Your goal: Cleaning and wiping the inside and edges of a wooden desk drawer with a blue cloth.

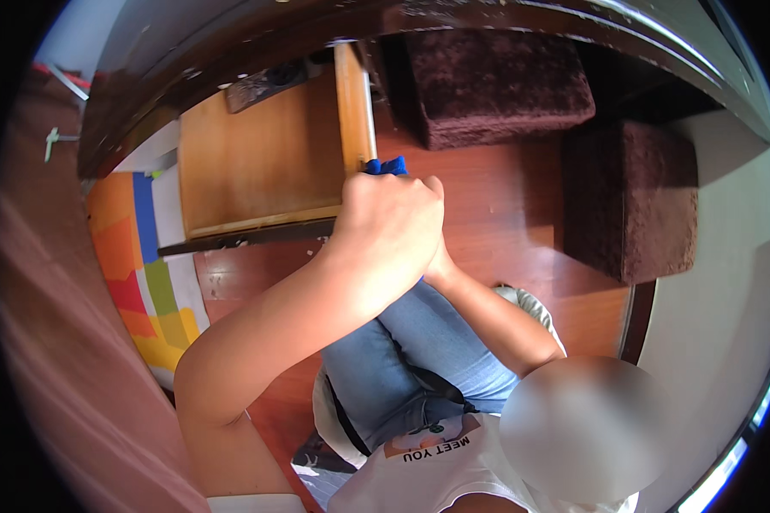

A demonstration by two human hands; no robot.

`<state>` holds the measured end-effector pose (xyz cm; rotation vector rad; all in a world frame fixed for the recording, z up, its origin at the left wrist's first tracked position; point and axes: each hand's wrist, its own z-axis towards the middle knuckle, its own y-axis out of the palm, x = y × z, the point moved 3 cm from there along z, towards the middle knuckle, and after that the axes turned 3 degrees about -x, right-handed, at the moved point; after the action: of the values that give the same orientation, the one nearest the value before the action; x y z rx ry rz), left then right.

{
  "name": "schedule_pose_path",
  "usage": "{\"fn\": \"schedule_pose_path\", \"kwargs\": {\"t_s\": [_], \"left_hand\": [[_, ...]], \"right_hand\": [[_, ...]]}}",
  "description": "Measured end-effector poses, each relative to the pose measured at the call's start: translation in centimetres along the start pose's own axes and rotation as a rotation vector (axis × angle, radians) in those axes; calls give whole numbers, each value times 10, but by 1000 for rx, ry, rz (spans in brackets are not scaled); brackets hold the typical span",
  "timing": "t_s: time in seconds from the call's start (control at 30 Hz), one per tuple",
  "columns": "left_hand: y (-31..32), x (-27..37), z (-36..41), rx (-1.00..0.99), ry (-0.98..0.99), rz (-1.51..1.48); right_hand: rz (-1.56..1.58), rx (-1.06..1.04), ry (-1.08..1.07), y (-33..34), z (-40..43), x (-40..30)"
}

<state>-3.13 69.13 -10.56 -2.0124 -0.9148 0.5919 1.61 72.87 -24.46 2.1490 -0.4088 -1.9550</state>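
Observation:
A bunched piece of blue cloth [388, 167] shows past the knuckles of my left hand [388, 211], which is closed on it. Another sliver of blue peeks out by my right wrist. My right hand [439, 260] is pressed up beneath the left, largely covered by it, so its fingers are hidden. Both hands are held together above my knees, beside the front corner of a pulled-out wooden drawer [263, 160].
Inside the drawer, at its back, lies a dark object [269, 84]. Two brown plush stools [500, 83] stand under the dark table edge [436, 16] and by the wall. A multicoloured fabric [144, 269] lies left of the drawer, near a pinkish curtain-like cloth [58, 288].

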Motion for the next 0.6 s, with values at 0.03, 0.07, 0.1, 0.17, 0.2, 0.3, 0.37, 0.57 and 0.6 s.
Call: {"fn": "schedule_pose_path", "kwargs": {"t_s": [0.03, 0.07, 0.1, 0.17, 0.2, 0.3, 0.37, 0.57, 0.6], "left_hand": [[-7, -7, -13, 113, 7, -93], [-13, -13, -26, 230, 11, -183], [-15, -15, -41, 234, -30, -189], [-26, -20, -79, 637, 36, -332], [-27, -22, -99, 757, 77, -400], [-21, -33, -154, 918, 58, -483], [-11, -48, -180, 1003, -65, -515], [31, -92, -252, 1338, 47, -504], [35, -97, -266, 1361, 81, -522]], "right_hand": [[33, -16, 20, 5, 0, -7], [141, -54, -28, 9, 4, -19], [72, -170, -113, 9, 4, -24], [177, -212, -146, 24, -9, -66], [221, -297, -99, 27, -12, -80], [27, -384, -107, 45, -10, -120], [49, -510, -31, 59, 0, -133], [164, -955, 441, 139, -3, -121], [382, -985, 568, 159, -16, -117]]}}
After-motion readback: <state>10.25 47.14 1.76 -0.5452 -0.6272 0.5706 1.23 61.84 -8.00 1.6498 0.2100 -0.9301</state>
